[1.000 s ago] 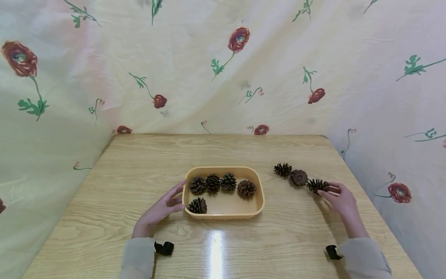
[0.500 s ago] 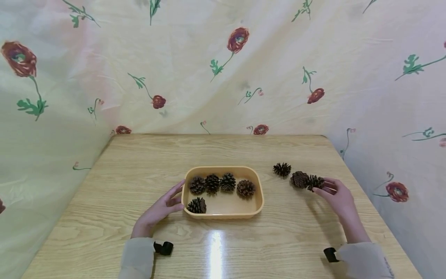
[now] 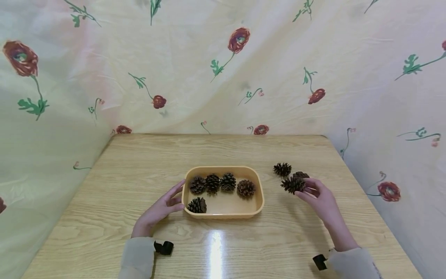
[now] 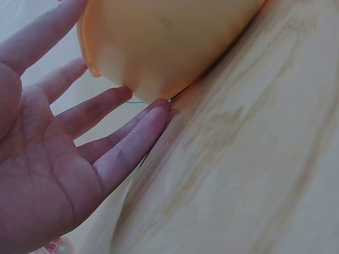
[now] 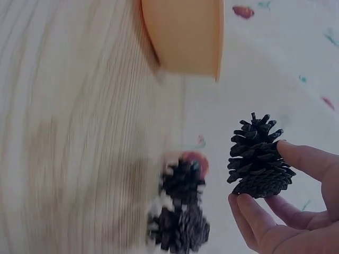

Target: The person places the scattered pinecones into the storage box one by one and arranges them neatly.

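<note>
Right hand [image 3: 318, 199] pinches one pine cone [image 3: 292, 185], thumb on one side and fingers under its flat base, as the right wrist view shows; the cone looks to be held up off the counter [image 3: 244, 248]. Its long axis runs roughly sideways, the base toward the palm and the narrower tip toward the tan tray [image 3: 224, 216]. That tray lies to the left of the held cone with a strip of bare counter between, and its own long axis also runs left to right, so its short right end faces the cone. Left hand [image 3: 162, 209] is the nearer of the two to the tray: its fingers are spread, lightly curved, at the outside of the left end, grasping nothing. Inside the tray, one cone [image 3: 197, 205] sits in the near left corner, while farther back four more [image 3: 228, 182] stand in a loose row, leaving the near right part of the floor bare. Beyond the held cone, two loose cones [image 3: 282, 169] lie close together on the counter; in the head view it partly covers the right one, but the right wrist view shows it apart from both. Farthest off hangs the flowered cloth [image 3: 209, 58].
</note>
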The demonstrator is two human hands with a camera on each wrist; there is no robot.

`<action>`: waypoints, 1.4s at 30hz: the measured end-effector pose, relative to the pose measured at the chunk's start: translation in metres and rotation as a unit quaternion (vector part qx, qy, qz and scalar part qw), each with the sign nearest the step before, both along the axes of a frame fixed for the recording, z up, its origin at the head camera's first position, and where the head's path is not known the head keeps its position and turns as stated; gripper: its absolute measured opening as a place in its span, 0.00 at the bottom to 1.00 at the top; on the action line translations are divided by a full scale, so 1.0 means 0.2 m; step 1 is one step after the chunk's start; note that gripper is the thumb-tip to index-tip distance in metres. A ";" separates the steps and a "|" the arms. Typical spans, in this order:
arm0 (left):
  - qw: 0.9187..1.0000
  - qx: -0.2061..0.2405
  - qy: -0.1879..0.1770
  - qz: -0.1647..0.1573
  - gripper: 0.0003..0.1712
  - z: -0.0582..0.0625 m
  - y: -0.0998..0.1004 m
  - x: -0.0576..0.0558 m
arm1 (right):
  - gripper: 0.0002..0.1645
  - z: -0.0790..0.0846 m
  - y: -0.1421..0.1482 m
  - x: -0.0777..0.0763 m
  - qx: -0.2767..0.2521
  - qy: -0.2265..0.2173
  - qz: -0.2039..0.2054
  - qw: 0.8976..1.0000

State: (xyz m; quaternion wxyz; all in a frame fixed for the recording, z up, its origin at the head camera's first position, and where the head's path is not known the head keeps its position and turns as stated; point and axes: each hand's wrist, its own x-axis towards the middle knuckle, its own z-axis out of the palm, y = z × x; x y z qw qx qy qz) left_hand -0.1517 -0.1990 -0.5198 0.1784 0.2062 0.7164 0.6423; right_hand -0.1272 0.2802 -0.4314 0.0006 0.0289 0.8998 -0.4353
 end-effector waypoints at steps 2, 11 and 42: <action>1.000 0.001 -0.001 0.001 0.47 0.00 0.00 0.00 | 0.41 0.00 -0.04 0.01 -0.002 0.005 0.008 1.000; 1.000 0.002 -0.016 0.005 0.48 0.01 0.00 0.00 | 0.38 0.01 -0.23 0.01 -0.031 0.035 0.038 0.998; 1.000 0.002 0.020 -0.001 0.48 -0.07 0.01 0.03 | 0.29 -0.16 -0.67 0.03 -0.074 0.041 0.103 0.991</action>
